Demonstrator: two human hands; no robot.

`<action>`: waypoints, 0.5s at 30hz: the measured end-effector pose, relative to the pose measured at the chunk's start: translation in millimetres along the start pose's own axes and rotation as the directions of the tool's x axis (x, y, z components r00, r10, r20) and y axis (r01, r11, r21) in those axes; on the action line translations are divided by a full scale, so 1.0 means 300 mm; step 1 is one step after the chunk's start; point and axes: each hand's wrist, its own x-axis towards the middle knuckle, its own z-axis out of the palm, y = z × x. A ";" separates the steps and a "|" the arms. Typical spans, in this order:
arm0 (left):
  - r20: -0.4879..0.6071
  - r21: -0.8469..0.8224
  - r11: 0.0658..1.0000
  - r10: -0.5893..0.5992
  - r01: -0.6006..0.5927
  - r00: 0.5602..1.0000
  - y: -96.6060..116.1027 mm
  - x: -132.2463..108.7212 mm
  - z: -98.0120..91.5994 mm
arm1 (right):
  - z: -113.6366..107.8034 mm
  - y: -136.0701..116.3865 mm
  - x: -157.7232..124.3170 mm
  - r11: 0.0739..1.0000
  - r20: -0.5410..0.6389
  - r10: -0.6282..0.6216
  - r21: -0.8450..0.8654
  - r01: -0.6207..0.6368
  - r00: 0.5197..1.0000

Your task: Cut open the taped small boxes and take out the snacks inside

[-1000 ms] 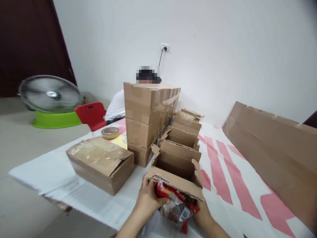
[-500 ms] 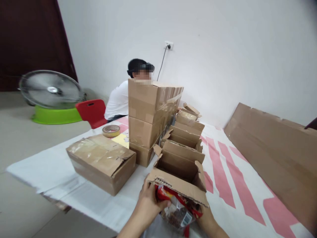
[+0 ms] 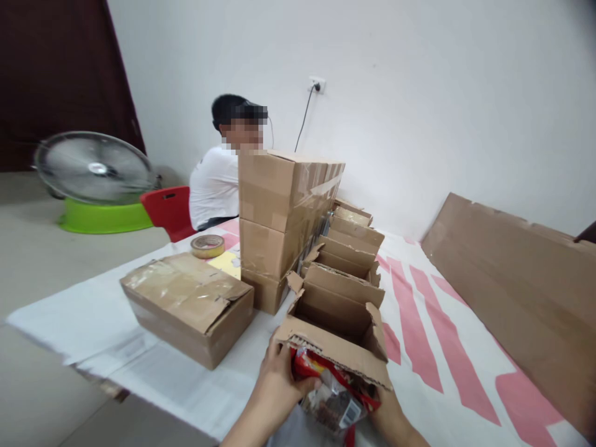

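Note:
Between my hands is a clear and red plastic food packet point(image 3: 333, 403) with a barcode label; its contents look brown. My left hand point(image 3: 282, 372) grips the packet's left side, thumb over its front. My right hand point(image 3: 388, 410) is at the packet's right end, its fingers mostly hidden behind the packet and a cardboard flap. Just beyond stands an open cardboard box point(image 3: 335, 310), its near flap hanging over the packet's top. The inside that shows is bare brown cardboard.
More open boxes point(image 3: 347, 257) line up behind. Left of them rise stacked taped cartons point(image 3: 265, 242). A closed carton point(image 3: 186, 304) and a tape roll point(image 3: 207, 246) lie at the left. A person point(image 3: 216, 180) sits across the table point(image 3: 153, 372); a cardboard sheet point(image 3: 503, 267) leans at the right.
The person across the table has straightened up and shifted left, with the head turned to the side. My hands and the packet stay almost where they were.

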 end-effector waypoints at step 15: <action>-0.032 -0.022 1.000 -0.013 0.012 0.999 0.002 -0.001 0.006 | -0.004 0.071 -0.021 0.998 0.004 0.024 -0.054 -0.024 1.000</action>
